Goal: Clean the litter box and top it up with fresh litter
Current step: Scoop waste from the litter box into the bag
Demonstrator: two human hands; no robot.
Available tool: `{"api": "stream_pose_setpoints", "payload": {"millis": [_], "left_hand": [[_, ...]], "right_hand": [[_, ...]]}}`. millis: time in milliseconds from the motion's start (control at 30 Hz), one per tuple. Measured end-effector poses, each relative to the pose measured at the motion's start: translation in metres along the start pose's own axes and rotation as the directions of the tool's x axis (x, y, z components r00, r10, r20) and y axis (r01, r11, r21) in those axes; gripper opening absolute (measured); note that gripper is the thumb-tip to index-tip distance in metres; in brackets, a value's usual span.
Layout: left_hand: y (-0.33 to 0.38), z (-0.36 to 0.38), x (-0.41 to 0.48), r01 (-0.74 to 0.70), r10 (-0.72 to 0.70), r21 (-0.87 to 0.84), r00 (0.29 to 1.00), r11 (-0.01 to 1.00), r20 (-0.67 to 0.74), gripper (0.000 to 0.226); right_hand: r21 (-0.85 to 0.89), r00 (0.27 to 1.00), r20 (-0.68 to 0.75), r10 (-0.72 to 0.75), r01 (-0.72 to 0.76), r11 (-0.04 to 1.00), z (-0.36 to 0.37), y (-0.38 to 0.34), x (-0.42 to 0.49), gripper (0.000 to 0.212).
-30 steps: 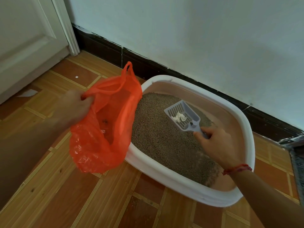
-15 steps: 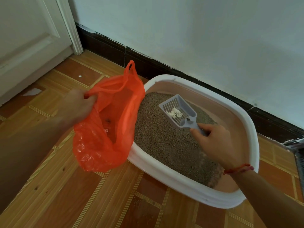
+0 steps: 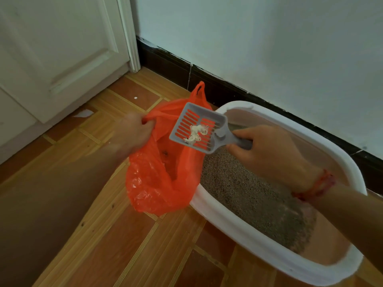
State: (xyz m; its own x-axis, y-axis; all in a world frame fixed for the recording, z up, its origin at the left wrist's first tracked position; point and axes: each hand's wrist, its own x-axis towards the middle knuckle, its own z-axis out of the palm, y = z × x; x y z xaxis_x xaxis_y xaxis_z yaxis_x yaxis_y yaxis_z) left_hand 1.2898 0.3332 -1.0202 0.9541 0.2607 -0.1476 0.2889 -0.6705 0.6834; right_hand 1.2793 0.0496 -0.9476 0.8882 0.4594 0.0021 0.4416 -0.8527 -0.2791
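Orange plastic bag [image 3: 149, 183] hangs open against the left outer wall of the litter box [image 3: 238, 222], its bottom on the wooden floor [image 3: 124, 245]. Left hand [image 3: 134, 131], blurred, pinches the bag's near rim and holds the mouth wide; the other bag handle stands up free on the far side. Right hand [image 3: 269, 154], a red string bracelet [image 3: 319, 185] at the wrist, has fingers wrapped round the handle of a grey slotted litter scoop [image 3: 199, 127]. Scoop head sits above the bag mouth, just past the box's left rim, roughly level, with a whitish clump [image 3: 196, 133] lying on the slots and no loose grains around it, so sifted but not yet dumped. A small dark spot shows inside the bag; what it is I cannot tell. Grey-brown litter [image 3: 248, 193] covers most of the box floor, thinning toward the near right corner, where the bare pinkish base shows. Judgement: scooping stage under way, this load one tip from disposal; whether more clumps lie buried cannot be read from the surface. Top-up looks not begun, with a shallow bed and no fresh litter supply in view. White door [image 3: 51, 48] and dark skirting [image 3: 165, 59] behind.
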Motion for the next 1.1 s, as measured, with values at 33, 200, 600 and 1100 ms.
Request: {"api": "stream_pose_setpoints", "payload": {"millis": [33, 200, 600, 1100], "left_hand": [[-0.001, -0.001, 0.001, 0.001, -0.001, -0.01, 1.0, 1.0, 0.004, 0.037], [-0.007, -0.001, 0.002, 0.014, -0.014, -0.035, 1.0, 0.999, 0.01, 0.038], [-0.017, -0.005, 0.0, 0.034, -0.035, -0.041, 0.999, 0.999, -0.01, 0.038], [-0.019, -0.004, 0.002, 0.05, -0.05, -0.002, 0.999, 0.999, -0.012, 0.037]], "right_hand": [[-0.053, 1.0, -0.008, -0.01, 0.01, 0.999, 0.001, -0.003, 0.008, 0.022], [-0.248, 0.992, -0.066, -0.105, 0.085, 0.965, 0.009, -0.015, 0.036, 0.027], [-0.36, 0.943, -0.276, -0.185, 0.077, 0.93, 0.022, -0.019, 0.051, 0.015], [-0.206, 0.933, -0.341, -0.116, 0.046, 0.977, 0.023, -0.013, 0.047, 0.012]]}}
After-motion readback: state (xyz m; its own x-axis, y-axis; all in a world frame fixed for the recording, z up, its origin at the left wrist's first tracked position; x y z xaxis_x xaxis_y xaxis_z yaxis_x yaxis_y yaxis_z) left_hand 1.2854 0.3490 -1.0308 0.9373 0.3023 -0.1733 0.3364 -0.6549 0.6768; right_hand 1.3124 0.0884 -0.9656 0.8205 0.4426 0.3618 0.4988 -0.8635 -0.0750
